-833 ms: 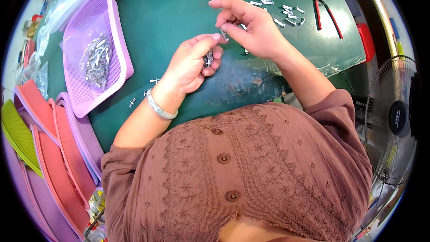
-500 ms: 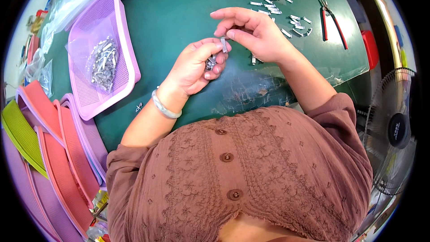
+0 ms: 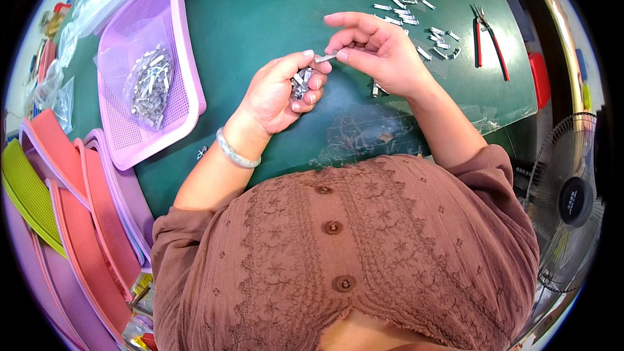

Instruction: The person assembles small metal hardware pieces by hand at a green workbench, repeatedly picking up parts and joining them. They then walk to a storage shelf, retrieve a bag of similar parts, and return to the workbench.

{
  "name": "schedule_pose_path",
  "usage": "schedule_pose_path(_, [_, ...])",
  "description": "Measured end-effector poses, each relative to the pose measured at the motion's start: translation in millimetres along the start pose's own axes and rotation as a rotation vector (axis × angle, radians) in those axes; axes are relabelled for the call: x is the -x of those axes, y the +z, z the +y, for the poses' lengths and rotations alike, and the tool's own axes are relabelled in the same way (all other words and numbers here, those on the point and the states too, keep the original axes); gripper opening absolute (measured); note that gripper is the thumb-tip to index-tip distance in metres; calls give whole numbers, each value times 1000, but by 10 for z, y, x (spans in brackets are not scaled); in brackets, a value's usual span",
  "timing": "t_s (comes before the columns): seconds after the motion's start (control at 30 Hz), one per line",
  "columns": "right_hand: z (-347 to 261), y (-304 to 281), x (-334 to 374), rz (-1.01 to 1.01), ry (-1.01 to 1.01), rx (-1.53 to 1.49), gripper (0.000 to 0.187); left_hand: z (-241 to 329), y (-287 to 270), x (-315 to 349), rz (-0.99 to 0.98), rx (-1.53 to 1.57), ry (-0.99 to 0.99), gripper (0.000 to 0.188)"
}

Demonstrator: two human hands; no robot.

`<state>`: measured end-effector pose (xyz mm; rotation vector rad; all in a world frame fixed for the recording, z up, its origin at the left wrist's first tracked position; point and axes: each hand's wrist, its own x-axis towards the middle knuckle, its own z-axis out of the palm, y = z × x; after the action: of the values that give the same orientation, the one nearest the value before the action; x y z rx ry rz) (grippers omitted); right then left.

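Observation:
Curled round a handful of small silvery metal pieces (image 3: 301, 83), my left hand (image 3: 273, 94) also holds one narrow metal piece (image 3: 326, 58) at its thumb and fingertips. That piece lies nearly level between the two hands. The thumb and forefinger of my right hand (image 3: 383, 62) pinch its other end, with the remaining fingers loosely bent. Similar metal pieces (image 3: 407, 18) lie scattered on the green table (image 3: 260, 6) beyond my right hand. A few more (image 3: 377, 89) sit under that hand, partly hidden by it.
A purple mesh basket (image 3: 197, 84) at the left holds a clear bag of metal pieces (image 3: 153, 88). Red-handled pliers (image 3: 480, 39) lie at the far right. Stacked coloured baskets (image 3: 84, 240) stand at the lower left, a fan (image 3: 565, 208) at the right. One small piece (image 3: 202, 153) lies near my left wrist.
The single metal piece has tipped from upright to nearly level. My right thumb and forefinger, apart from it before, have closed on its end. The whole view has shifted slightly.

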<state>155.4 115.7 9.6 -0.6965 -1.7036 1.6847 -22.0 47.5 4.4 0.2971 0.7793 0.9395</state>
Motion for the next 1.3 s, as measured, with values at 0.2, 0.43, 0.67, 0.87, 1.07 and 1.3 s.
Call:
schedule_pose_path(0.2, [31, 11, 15, 39, -16, -5, 37, 8, -40, 1, 26, -76, 75, 24])
schedule_pose_path(0.43, [30, 20, 21, 41, 2, -39, 37, 10, -48, -13, 39, -95, 82, 22])
schedule_pose_path(0.67, [52, 19, 16, 40, 43, -103, 38, 0, 4, 10, 56, -127, 103, 18])
schedule_pose_path(0.87, [61, 23, 15, 47, 60, -115, 38, -5, -10, 11, 64, -127, 123, 19])
schedule_pose_path(1.07, [59, 55, 25, 55, -7, -27, 38, -6, -3, 10, 93, -132, 128, 18])
schedule_pose_path(1.3, [66, 55, 29, 55, -29, -41, 38, -21, -17, 3, 95, -161, 136, 17])
